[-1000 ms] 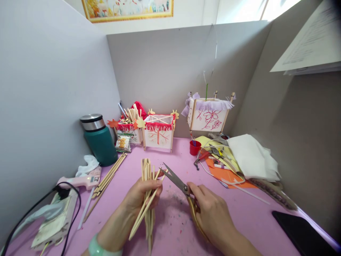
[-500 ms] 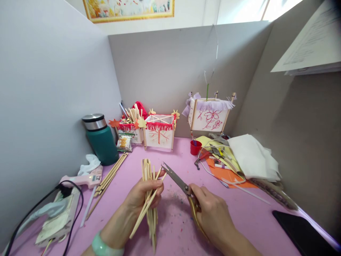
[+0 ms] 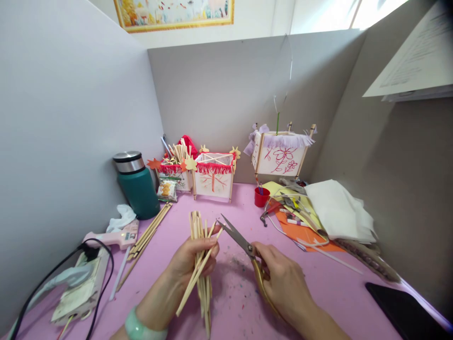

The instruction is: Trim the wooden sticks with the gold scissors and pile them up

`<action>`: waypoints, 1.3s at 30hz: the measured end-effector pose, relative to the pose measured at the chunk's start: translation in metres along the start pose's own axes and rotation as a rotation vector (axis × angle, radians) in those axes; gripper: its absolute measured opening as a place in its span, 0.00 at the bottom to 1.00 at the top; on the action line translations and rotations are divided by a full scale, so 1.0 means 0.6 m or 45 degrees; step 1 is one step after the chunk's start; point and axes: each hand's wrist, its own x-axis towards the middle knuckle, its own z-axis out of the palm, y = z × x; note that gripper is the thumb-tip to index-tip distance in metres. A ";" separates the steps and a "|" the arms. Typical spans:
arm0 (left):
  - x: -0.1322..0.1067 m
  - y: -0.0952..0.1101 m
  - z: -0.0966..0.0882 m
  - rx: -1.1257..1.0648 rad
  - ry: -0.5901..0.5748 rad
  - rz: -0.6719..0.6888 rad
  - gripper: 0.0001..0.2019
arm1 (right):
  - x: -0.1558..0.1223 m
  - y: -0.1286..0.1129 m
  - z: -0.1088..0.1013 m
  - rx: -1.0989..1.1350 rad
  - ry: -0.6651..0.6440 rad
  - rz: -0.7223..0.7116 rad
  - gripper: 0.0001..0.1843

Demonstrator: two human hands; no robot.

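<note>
A bundle of thin wooden sticks (image 3: 204, 295) is gripped in my left hand (image 3: 193, 255), whose wrist wears a pale green bangle (image 3: 143, 326). Two of the sticks slant across the others, their upper tips pointing right. My right hand (image 3: 283, 276) is closed around the gold handles of a pair of scissors (image 3: 239, 237). The dark blades are slightly parted and lie close to the slanted stick tips; whether they touch cannot be made out. Below both hands is the pink tabletop (image 3: 237, 307), dotted with small specks.
At the back stand paper lanterns with red fringe (image 3: 213, 183) and one with purple fringe (image 3: 281, 158). On the left are a green bottle (image 3: 138, 191), bamboo sticks (image 3: 150, 231), a glue gun (image 3: 116, 238) and a power strip (image 3: 79, 288). White sheets (image 3: 336, 210) and a black phone-like slab (image 3: 403, 307) lie right.
The whole view has shifted slightly, moving everything a little to the right. The scissor blades appear a bit wider apart. Both hands keep their hold.
</note>
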 end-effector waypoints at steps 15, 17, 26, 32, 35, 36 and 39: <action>-0.003 -0.005 -0.003 0.069 0.033 -0.034 0.09 | -0.009 -0.008 0.011 -0.187 0.084 -0.055 0.09; -0.004 -0.005 -0.005 0.058 0.018 -0.039 0.08 | -0.009 -0.008 0.011 -0.165 0.074 -0.052 0.08; 0.000 -0.005 -0.010 0.009 0.014 -0.018 0.05 | -0.009 -0.004 0.010 -0.132 0.048 -0.030 0.07; 0.003 -0.004 -0.014 0.026 0.019 -0.052 0.06 | -0.005 -0.007 0.005 -0.130 -0.014 0.010 0.07; 0.003 -0.003 -0.011 0.000 0.021 -0.051 0.03 | -0.003 -0.010 0.001 -0.096 -0.039 0.020 0.07; 0.003 -0.002 -0.011 -0.004 0.018 -0.048 0.03 | -0.003 -0.011 -0.001 -0.078 -0.046 0.022 0.07; 0.003 -0.002 -0.014 0.002 -0.006 -0.033 0.05 | -0.001 -0.010 -0.006 0.001 -0.078 0.033 0.08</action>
